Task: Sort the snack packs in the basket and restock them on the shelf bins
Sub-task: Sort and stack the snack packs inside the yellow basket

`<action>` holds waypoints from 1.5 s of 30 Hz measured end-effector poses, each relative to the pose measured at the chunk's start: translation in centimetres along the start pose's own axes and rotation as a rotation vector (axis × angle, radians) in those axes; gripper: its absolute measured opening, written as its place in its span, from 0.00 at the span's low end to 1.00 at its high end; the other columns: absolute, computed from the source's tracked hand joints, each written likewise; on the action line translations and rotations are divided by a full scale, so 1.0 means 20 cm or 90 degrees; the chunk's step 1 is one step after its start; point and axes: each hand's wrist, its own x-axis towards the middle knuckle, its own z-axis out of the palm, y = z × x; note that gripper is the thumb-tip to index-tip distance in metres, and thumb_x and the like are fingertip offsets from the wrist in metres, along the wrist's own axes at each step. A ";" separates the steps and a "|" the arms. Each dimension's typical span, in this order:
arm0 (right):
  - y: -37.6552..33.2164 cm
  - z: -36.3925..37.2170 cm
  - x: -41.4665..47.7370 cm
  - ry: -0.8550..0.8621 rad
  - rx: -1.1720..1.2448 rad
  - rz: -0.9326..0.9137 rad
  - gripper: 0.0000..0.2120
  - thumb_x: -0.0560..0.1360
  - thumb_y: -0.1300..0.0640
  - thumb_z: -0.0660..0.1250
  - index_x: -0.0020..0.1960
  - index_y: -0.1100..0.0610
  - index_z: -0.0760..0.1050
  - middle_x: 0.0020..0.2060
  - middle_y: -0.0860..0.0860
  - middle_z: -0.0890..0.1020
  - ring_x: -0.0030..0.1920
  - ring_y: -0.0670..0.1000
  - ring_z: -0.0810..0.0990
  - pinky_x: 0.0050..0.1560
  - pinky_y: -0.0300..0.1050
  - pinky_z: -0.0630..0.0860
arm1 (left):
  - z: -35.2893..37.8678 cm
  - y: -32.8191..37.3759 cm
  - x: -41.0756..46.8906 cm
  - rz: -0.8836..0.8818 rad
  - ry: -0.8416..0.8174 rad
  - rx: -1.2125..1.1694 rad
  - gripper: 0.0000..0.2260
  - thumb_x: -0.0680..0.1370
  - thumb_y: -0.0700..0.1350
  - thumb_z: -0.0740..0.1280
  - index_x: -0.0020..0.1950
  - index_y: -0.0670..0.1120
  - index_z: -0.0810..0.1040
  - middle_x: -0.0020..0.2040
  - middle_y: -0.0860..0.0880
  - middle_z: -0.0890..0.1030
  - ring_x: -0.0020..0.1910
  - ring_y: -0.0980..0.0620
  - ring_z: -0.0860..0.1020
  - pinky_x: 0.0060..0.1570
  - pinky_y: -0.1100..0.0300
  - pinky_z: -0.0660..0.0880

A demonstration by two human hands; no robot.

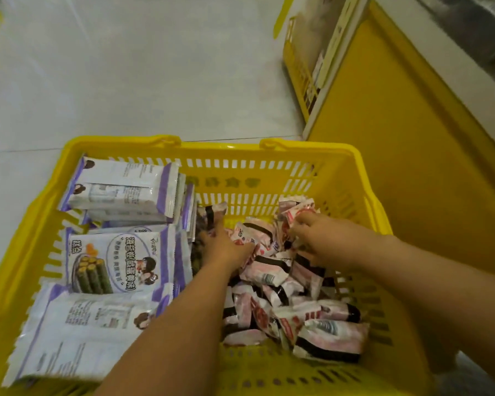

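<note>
While pinching a pink pack (295, 213) in the right grip (312, 238) and burying the left grip (226, 248), hold unclear, in the heap (283, 295), risking flicking slippery neighbours onto the purple packs (117, 261).

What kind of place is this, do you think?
Probably a shop aisle during restocking: a yellow shopping basket holds many identical purple seaweed-roll packs and small pink packs, and a yellow display shelf stands beside it on a tiled floor.
</note>
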 end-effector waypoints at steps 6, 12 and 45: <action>-0.04 0.07 0.04 -0.051 0.143 -0.034 0.28 0.74 0.62 0.66 0.71 0.48 0.66 0.66 0.51 0.74 0.62 0.55 0.74 0.58 0.52 0.76 | 0.04 0.00 0.03 -0.018 0.004 0.039 0.42 0.70 0.60 0.73 0.77 0.55 0.54 0.77 0.43 0.44 0.74 0.35 0.57 0.70 0.45 0.63; -0.02 -0.05 0.01 0.193 0.046 -0.026 0.16 0.77 0.59 0.62 0.63 0.48 0.75 0.58 0.48 0.80 0.56 0.52 0.78 0.56 0.51 0.76 | 0.06 0.02 0.02 0.083 0.033 -0.014 0.31 0.70 0.54 0.75 0.69 0.50 0.67 0.69 0.45 0.58 0.63 0.43 0.69 0.59 0.55 0.70; 0.03 -0.08 -0.03 0.051 -0.145 0.074 0.25 0.81 0.50 0.57 0.76 0.50 0.56 0.76 0.52 0.60 0.75 0.56 0.58 0.73 0.61 0.50 | -0.09 0.10 0.02 0.238 0.237 0.361 0.28 0.76 0.42 0.67 0.74 0.49 0.61 0.72 0.43 0.66 0.70 0.41 0.64 0.66 0.48 0.66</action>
